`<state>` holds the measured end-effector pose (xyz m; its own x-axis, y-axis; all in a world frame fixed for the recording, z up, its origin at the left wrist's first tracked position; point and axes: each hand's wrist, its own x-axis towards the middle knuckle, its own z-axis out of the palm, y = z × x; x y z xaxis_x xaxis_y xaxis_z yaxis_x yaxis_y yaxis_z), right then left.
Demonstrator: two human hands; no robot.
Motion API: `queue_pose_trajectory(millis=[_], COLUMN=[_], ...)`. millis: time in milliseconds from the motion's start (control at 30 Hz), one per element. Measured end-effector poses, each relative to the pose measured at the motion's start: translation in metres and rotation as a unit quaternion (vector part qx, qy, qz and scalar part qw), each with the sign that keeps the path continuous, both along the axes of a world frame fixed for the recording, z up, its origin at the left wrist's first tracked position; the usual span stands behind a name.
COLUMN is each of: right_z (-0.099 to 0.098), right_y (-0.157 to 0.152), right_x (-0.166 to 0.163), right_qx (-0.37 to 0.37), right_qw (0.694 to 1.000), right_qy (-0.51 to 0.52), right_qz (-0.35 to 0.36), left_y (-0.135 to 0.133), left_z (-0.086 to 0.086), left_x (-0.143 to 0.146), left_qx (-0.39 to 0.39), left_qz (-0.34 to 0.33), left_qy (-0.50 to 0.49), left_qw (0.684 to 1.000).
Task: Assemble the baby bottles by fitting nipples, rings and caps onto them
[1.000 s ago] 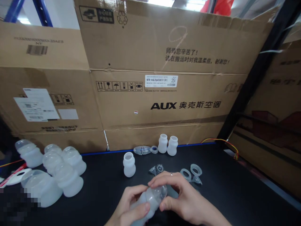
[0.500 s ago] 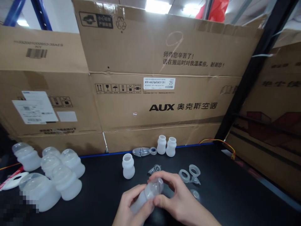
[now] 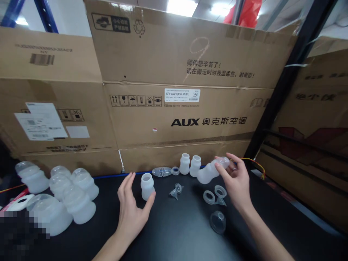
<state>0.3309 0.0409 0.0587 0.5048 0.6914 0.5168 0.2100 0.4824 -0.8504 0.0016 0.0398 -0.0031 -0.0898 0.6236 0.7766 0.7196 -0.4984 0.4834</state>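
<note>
My right hand [image 3: 237, 183] grips a frosted white feeding bottle [image 3: 207, 174] by its clear domed cap. The bottle hangs tilted over the table's back right, its base pointing left. My left hand [image 3: 131, 208] is open, with thumb and fingers spread around the near side of an uncapped frosted bottle [image 3: 147, 186]. This bottle stands upright; I cannot tell whether my thumb tip touches it. Two more uncapped bottles, one left [image 3: 184, 164] and one right [image 3: 195, 166], stand at the back edge. A clear dome cap [image 3: 218, 222] lies below my right hand.
Clear rings with a small funnel-like piece [image 3: 220, 202] lie right of centre, and similar small parts [image 3: 177, 190] nearer the middle. A clear tapered piece [image 3: 162, 172] lies along the back. Several capped bottles [image 3: 78, 206] stand at left. Cardboard [image 3: 190, 137] walls the back.
My hands have moved apart. The right one has carried the capped bottle away to the back right; the left has let go of it and moved left to the standing bottle.
</note>
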Motion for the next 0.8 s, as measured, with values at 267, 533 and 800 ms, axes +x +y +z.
queue_pose_trajectory(millis=[267, 533, 800], right_z=[-0.028, -0.028, 0.005], right_y=[0.019, 0.021, -0.006], right_x=[0.029, 0.022, 0.017], right_qx=[-0.069, -0.039, -0.038], right_qw=[0.987, 0.969, 0.955], right_qy=[-0.14, -0.236, -0.292], right_qz=[-0.029, -0.06, -0.047], left_y=[0.018, 0.009, 0.009], left_z=[-0.002, 0.002, 0.0], left_x=[-0.011, -0.007, -0.007], left_qx=[-0.261, -0.284, -0.301], left_qz=[-0.14, -0.185, -0.12], left_qy=[-0.117, -0.044, 0.027], left_qw=[0.948, 0.94, 0.946])
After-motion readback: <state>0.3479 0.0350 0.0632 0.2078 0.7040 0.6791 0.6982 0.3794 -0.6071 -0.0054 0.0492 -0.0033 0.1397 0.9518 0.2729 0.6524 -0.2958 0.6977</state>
